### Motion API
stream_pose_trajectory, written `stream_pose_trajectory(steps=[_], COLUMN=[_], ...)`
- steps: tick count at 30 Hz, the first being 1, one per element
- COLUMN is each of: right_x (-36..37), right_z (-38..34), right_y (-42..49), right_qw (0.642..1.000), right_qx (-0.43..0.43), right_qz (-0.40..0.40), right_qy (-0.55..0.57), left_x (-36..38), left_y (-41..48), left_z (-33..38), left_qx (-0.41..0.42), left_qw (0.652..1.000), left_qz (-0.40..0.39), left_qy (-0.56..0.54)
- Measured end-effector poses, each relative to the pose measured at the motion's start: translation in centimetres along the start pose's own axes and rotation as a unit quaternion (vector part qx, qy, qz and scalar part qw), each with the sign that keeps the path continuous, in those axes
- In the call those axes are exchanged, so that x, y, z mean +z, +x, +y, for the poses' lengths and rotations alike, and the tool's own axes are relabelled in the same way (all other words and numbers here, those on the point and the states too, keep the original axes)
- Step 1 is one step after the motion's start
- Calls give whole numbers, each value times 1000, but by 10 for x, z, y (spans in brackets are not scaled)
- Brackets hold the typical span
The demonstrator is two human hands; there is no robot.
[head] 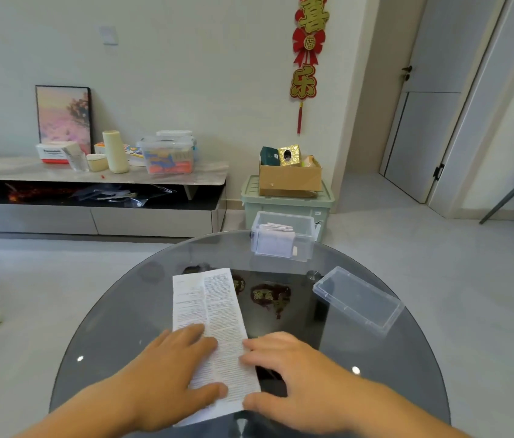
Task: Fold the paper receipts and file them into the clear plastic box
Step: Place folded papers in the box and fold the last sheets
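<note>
Head view: the left hand (167, 368) presses flat, fingers straight, on the near end of a long receipt (214, 311). The right hand (287, 374) rests open at its right edge. On the glass tabletop (107, 327), a lid (358, 298) lies at 2 o'clock. A clear box (282, 238) with folded papers inside stands at 12 o'clock.

Home living room: low TV cabinet (91, 178), festive wall hanging (307, 58), door (423, 90).

a cardboard box (290, 181) sits on a green storage bin (250, 194).
</note>
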State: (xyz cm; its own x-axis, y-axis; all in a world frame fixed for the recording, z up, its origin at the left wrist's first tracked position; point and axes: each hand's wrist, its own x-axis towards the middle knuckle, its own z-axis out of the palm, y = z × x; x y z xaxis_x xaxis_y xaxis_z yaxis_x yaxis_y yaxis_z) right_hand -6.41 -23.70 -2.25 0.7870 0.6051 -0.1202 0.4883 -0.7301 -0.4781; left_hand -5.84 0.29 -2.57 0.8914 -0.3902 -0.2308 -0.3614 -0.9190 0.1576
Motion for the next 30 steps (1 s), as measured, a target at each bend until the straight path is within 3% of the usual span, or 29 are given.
stream_pose_trajectory(steps=[6, 13, 19, 25, 30], right_x=[12, 28, 41, 31, 23], right_z=[-11, -10, -1, -4, -5], right_y=[-43, -78, -74, -70, -68], right_qw=[997, 995, 995, 986, 988], right_qx=[65, 93, 83, 109, 69], right_qz=[-31, -38, 46, 79, 88], right_qy=[10, 0, 24, 103, 110], left_x=[18, 33, 38, 30, 12], left_y=[-30, -31, -20, -13, -7], left_z=[31, 42, 43, 36, 38], left_qx=[93, 115, 72, 33, -46], left_qw=[993, 988, 978, 934, 888], left_qz=[7, 44, 93, 46, -27], left_qy=[-74, -93, -172, -353, -457])
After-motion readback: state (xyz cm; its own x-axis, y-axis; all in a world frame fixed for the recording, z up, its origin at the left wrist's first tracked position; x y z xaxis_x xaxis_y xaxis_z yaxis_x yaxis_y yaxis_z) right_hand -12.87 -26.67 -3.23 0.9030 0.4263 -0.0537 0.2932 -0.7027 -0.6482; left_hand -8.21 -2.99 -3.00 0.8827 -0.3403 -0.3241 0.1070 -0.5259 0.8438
